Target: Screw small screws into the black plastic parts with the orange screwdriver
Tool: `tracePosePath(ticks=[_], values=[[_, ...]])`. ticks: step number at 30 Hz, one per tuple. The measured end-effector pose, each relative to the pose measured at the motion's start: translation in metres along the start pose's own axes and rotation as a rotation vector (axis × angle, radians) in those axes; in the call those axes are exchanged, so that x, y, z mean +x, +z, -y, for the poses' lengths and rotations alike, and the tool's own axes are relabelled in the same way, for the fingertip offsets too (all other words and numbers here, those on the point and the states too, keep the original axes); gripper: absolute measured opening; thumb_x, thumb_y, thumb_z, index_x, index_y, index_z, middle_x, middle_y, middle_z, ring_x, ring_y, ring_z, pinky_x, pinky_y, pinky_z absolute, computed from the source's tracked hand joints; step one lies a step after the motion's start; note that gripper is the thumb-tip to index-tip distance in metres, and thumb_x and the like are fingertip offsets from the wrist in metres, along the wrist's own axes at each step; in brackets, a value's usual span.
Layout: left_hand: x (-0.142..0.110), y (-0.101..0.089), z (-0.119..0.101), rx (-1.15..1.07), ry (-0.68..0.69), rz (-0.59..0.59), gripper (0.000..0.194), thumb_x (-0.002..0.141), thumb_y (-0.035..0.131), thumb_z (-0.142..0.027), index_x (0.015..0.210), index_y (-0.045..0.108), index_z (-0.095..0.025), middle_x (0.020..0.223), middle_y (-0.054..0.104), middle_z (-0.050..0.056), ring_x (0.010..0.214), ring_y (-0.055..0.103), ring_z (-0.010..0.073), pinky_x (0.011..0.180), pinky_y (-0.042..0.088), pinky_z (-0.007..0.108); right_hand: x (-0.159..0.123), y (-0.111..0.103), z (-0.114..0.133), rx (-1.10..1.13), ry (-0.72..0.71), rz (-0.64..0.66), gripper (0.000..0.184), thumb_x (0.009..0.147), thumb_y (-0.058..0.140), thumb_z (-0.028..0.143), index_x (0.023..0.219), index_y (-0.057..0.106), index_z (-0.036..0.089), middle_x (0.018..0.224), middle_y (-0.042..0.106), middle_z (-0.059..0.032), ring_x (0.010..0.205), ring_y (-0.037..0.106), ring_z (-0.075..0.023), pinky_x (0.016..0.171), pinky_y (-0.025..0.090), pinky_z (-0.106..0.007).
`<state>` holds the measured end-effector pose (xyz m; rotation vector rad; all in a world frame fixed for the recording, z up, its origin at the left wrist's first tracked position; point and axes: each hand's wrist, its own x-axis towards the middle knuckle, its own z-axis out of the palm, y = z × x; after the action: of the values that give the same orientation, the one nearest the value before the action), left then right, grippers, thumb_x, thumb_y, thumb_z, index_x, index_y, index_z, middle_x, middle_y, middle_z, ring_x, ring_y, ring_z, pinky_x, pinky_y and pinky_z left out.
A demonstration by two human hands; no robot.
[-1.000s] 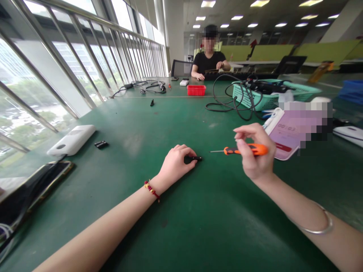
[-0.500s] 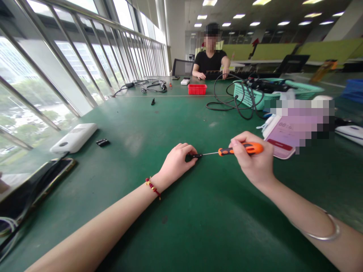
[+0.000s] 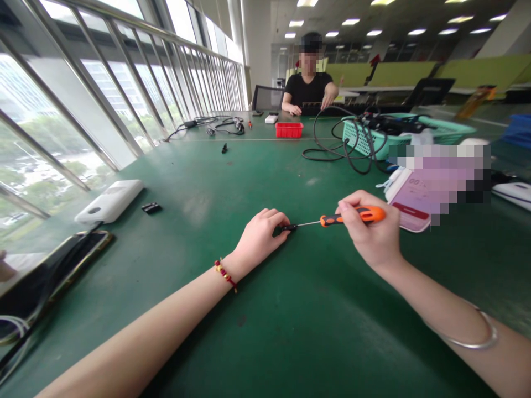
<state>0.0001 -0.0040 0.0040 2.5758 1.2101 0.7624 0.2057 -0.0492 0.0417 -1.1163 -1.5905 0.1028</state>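
My left hand (image 3: 259,239) rests on the green table (image 3: 265,331) with its fingers pinched round a small black part (image 3: 289,227); only the part's right end shows. My right hand (image 3: 367,235) grips an orange and black screwdriver (image 3: 352,216) held level, pointing left. The thin metal tip touches the end of the black part.
A white box (image 3: 110,200) and a small black piece (image 3: 150,208) lie at the left, a phone (image 3: 62,265) nearer. To the right lie a phone with a lit screen (image 3: 409,205), a teal basket (image 3: 398,141) with black cables and a red tray (image 3: 289,130). A person sits at the far end.
My right hand has brought the screwdriver leftward and down until its tip meets the black part. My left hand has stayed in place on the part.
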Motion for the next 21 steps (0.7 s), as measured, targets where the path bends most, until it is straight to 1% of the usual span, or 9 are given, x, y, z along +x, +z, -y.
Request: tracePosePath(ticks=[5, 8, 11, 12, 15, 17, 19, 21], values=[[0.0003, -0.0006, 0.0001, -0.020, -0.008, -0.020, 0.009, 0.083, 0.057, -0.019, 0.088, 0.064, -0.019, 0.088, 0.065, 0.003, 0.087, 0.056, 0.0193, 0.079, 0.047, 0.032, 0.0028, -0.0007, -0.0005, 0.009, 0.040, 0.016, 0.023, 0.083, 0.056, 0.029, 0.061, 0.051, 0.022, 0.053, 0.052, 0.0021, 0.053, 0.051, -0.0128, 0.051, 0.038, -0.026], [0.0014, -0.0013, 0.0008, -0.076, -0.027, -0.032, 0.008, 0.081, 0.059, -0.019, 0.086, 0.066, -0.020, 0.087, 0.065, 0.003, 0.087, 0.057, 0.0188, 0.079, 0.047, 0.031, 0.0049, -0.0006, 0.0000, 0.024, 0.078, 0.013, 0.021, 0.081, 0.058, 0.028, 0.062, 0.052, 0.022, 0.053, 0.050, 0.0029, 0.049, 0.047, -0.0112, 0.048, 0.037, -0.025], [0.0023, -0.0020, 0.0026, -0.155, -0.076, -0.052, 0.009, 0.079, 0.061, -0.018, 0.084, 0.068, -0.019, 0.086, 0.065, 0.002, 0.086, 0.059, 0.0180, 0.079, 0.048, 0.030, 0.0057, 0.0005, 0.0000, 0.084, 0.106, -0.008, 0.012, 0.076, 0.063, 0.026, 0.071, 0.053, 0.022, 0.059, 0.052, 0.0036, 0.048, 0.045, -0.0099, 0.047, 0.038, -0.024], [0.0024, -0.0022, 0.0034, -0.185, -0.100, -0.061, 0.008, 0.078, 0.062, -0.018, 0.084, 0.068, -0.019, 0.085, 0.065, 0.002, 0.084, 0.059, 0.0176, 0.078, 0.048, 0.030, 0.0056, 0.0011, -0.0002, 0.115, 0.112, -0.012, 0.012, 0.074, 0.064, 0.024, 0.075, 0.052, 0.023, 0.063, 0.053, 0.0035, 0.049, 0.046, -0.0100, 0.048, 0.039, -0.024], [0.0028, -0.0023, 0.0063, -0.264, -0.174, -0.083, 0.009, 0.077, 0.063, -0.020, 0.083, 0.069, -0.018, 0.083, 0.065, 0.003, 0.079, 0.060, 0.0158, 0.073, 0.049, 0.028, 0.0048, 0.0030, -0.0016, 0.234, 0.107, 0.019, 0.026, 0.070, 0.066, 0.021, 0.089, 0.049, 0.024, 0.072, 0.053, 0.0025, 0.056, 0.051, -0.0116, 0.052, 0.043, -0.025], [0.0033, -0.0022, 0.0080, -0.295, -0.206, -0.096, 0.009, 0.077, 0.064, -0.020, 0.083, 0.069, -0.017, 0.083, 0.064, 0.002, 0.076, 0.061, 0.0147, 0.072, 0.049, 0.027, 0.0041, 0.0040, -0.0025, 0.294, 0.113, 0.066, 0.030, 0.070, 0.064, 0.023, 0.095, 0.047, 0.023, 0.076, 0.054, 0.0017, 0.061, 0.053, -0.0126, 0.055, 0.044, -0.026], [0.0039, -0.0021, 0.0092, -0.314, -0.221, -0.106, 0.008, 0.076, 0.064, -0.020, 0.082, 0.069, -0.017, 0.082, 0.064, 0.002, 0.075, 0.061, 0.0141, 0.072, 0.049, 0.026, 0.0035, 0.0046, -0.0028, 0.318, 0.166, 0.105, 0.029, 0.074, 0.063, 0.029, 0.098, 0.047, 0.023, 0.069, 0.051, 0.0038, 0.058, 0.051, -0.0120, 0.053, 0.043, -0.025], [0.0043, -0.0022, 0.0098, -0.324, -0.233, -0.112, 0.008, 0.076, 0.064, -0.020, 0.082, 0.069, -0.017, 0.082, 0.064, 0.002, 0.075, 0.061, 0.0139, 0.071, 0.049, 0.026, 0.0029, 0.0044, -0.0023, 0.299, 0.257, 0.132, 0.024, 0.079, 0.061, 0.037, 0.093, 0.050, 0.021, 0.057, 0.044, 0.0070, 0.048, 0.044, -0.0095, 0.047, 0.036, -0.023]])
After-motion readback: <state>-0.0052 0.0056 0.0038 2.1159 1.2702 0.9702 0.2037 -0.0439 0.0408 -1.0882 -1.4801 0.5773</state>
